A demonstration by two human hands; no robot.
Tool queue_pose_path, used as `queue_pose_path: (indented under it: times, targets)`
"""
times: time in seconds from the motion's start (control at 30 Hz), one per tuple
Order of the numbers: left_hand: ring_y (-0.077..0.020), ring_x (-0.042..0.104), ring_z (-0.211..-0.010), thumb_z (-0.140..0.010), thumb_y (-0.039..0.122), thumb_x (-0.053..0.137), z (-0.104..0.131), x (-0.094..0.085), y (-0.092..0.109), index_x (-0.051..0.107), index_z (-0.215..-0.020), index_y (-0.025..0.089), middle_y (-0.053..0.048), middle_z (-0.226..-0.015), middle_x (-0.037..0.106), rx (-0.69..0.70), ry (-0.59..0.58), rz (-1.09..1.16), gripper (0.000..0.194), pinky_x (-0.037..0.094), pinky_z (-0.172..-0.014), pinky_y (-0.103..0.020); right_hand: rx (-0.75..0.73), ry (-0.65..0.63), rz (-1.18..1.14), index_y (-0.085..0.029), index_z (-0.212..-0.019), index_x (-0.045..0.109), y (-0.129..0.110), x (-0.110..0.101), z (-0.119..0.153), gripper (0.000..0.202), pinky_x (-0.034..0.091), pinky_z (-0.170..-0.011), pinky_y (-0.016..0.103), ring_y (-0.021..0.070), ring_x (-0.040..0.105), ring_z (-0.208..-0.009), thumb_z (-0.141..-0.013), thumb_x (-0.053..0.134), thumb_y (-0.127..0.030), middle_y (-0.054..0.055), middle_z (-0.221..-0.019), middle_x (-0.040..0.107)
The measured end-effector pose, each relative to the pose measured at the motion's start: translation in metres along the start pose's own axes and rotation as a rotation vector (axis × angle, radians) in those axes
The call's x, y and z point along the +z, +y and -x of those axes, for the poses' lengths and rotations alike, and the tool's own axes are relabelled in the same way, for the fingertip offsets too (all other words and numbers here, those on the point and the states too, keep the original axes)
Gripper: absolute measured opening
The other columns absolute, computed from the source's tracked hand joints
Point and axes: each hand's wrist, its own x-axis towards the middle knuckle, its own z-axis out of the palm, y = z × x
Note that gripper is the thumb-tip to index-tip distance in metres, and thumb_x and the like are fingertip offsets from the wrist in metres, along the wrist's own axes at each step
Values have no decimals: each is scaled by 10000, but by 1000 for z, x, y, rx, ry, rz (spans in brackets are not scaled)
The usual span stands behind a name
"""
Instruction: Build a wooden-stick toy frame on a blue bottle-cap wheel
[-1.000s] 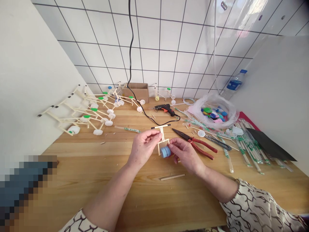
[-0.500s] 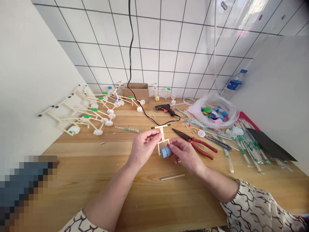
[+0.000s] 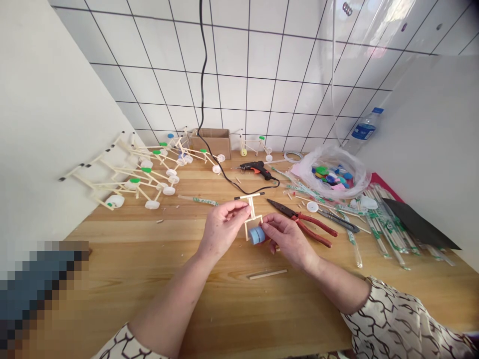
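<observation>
Between my hands is a small fork-shaped frame of pale wooden sticks (image 3: pixel 253 218), with a dark-tipped crossbar (image 3: pixel 250 196) at its top. A blue wheel of bottle caps (image 3: pixel 256 235) sits between its two lower prongs. My left hand (image 3: pixel 223 227) pinches the upright stem between thumb and fingers. My right hand (image 3: pixel 290 239) is closed at the right prong beside the blue wheel, and its fingertips partly cover that prong. A loose stick (image 3: pixel 268 274) lies on the wooden table (image 3: pixel 224 314) below the hands.
Red-handled pliers (image 3: pixel 303 222), a utility knife (image 3: pixel 339 219) and a glue gun (image 3: pixel 256 169) lie beyond my hands. Stick tricycles (image 3: pixel 142 172) stand at left. At right are a plastic bag of caps (image 3: pixel 352 184), wrapped chopsticks (image 3: pixel 389 224) and a bottle (image 3: pixel 364 129). A cardboard box (image 3: pixel 213 142) stands behind.
</observation>
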Motion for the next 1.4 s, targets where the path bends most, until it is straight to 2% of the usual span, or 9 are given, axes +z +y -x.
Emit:
queue_pose_path:
  times: [1.4]
  targets:
    - [-166, 644, -700, -731, 363, 670, 0, -1, -2, 712, -781, 158, -24, -733, 707, 0, 5, -22, 215, 513, -670, -245, 10, 17, -12, -184, -801, 554, -3, 0, 0, 335, 360, -368, 160, 101, 571, -543, -706, 660, -487, -15, -647, 592]
